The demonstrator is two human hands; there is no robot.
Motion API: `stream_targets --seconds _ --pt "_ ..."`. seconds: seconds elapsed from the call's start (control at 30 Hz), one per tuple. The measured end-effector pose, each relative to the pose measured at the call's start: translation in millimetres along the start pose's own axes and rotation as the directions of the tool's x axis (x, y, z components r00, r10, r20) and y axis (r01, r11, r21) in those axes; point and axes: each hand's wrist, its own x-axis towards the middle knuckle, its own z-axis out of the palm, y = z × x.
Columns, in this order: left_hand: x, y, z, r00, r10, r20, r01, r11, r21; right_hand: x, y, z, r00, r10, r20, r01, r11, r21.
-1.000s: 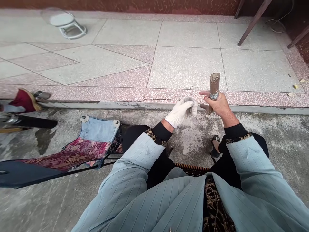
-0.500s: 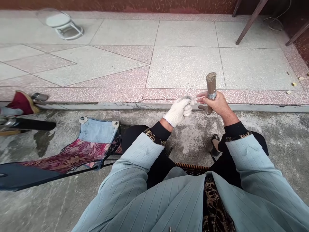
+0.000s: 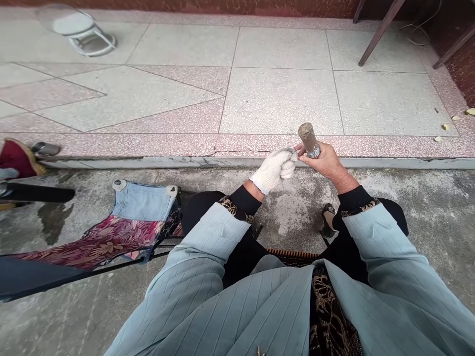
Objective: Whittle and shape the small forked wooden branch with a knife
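Observation:
My left hand (image 3: pixel 273 169) wears a white knitted glove. Its fingers are pinched together on a thin wire or thread (image 3: pixel 282 187), whose fine end hangs below the glove. Bare, my right hand (image 3: pixel 327 160) grips a short wooden handle (image 3: pixel 306 134), with its top end tilted up and leftward. A band of silvery wire (image 3: pixel 313 151) is wound around the handle just above my fingers. The fingertips of both hands nearly meet; whether they touch is unclear. My right hand and the tilt hide the handle's lower part.
A low step edge (image 3: pixel 178 162) runs across beyond my hands. To the left stands a folding chair with floral fabric (image 3: pixel 111 235). Farther left are a person's red shoe (image 3: pixel 17 157), a metal cylinder (image 3: pixel 45 148) and a black tube (image 3: pixel 40 192). A white stool (image 3: pixel 92 42) stands on the tiles.
My right hand has moved left toward my gloved hand. The wooden handle has gone from upright to tilted, its top leaning left. The gloved hand has stayed nearly in place.

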Motion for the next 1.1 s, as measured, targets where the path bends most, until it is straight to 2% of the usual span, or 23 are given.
stream_targets --seconds 0.23,0.37,0.43,0.53,0.6,0.67,0.7,0.77,0.87,0.97,1.1 --pt "-2 -1 -1.3 0.999 -0.028 0.035 0.025 0.995 0.093 -1 0 1 0.989 0.133 -0.068 -0.137 0.989 -0.057" --pt "0 -4 -1.8 1.0 -0.013 0.025 0.006 0.971 0.238 -2 -4 3 0.968 0.212 -0.132 -0.226 0.969 -0.104" --pt "0 -5 -0.1 1.0 0.017 0.01 -0.02 0.932 0.361 -3 -5 4 0.959 0.224 -0.175 -0.248 0.96 -0.129" --pt "-1 -6 3.9 0.981 0.178 -0.075 -0.094 0.778 0.622 -3 -3 7 0.937 0.28 -0.208 -0.3 0.951 -0.071" --pt "-3 -7 6.2 0.925 0.367 -0.1 -0.147 0.587 0.796 -2 1 9 0.927 0.299 -0.228 -0.315 0.948 -0.037" --pt "-3 -8 7.1 0.857 0.514 -0.043 -0.165 0.353 0.921 -2 5 11 0.925 0.272 -0.264 -0.298 0.952 -0.063" --pt "-4 -8 7.1 0.836 0.548 -0.004 -0.157 0.247 0.956 -2 6 11 0.927 0.255 -0.274 -0.287 0.954 -0.084" --pt "-3 -9 6.2 0.824 0.565 0.043 -0.122 0.102 0.987 -2 9 13 0.93 0.23 -0.286 -0.272 0.955 -0.12" --pt "-2 -10 4.0 0.828 0.56 0.037 -0.067 0.033 0.997 -2 10 13 0.937 0.185 -0.297 -0.247 0.951 -0.187" --pt "0 -11 1.7 0.833 0.553 0.032 -0.045 0.01 0.999 -2 10 13 0.937 0.149 -0.317 -0.233 0.941 -0.247" --pt "1 -12 -0.7 0.839 0.544 0.01 -0.008 -0.006 1.0 -2 9 13 0.938 0.156 -0.309 -0.237 0.94 -0.246"
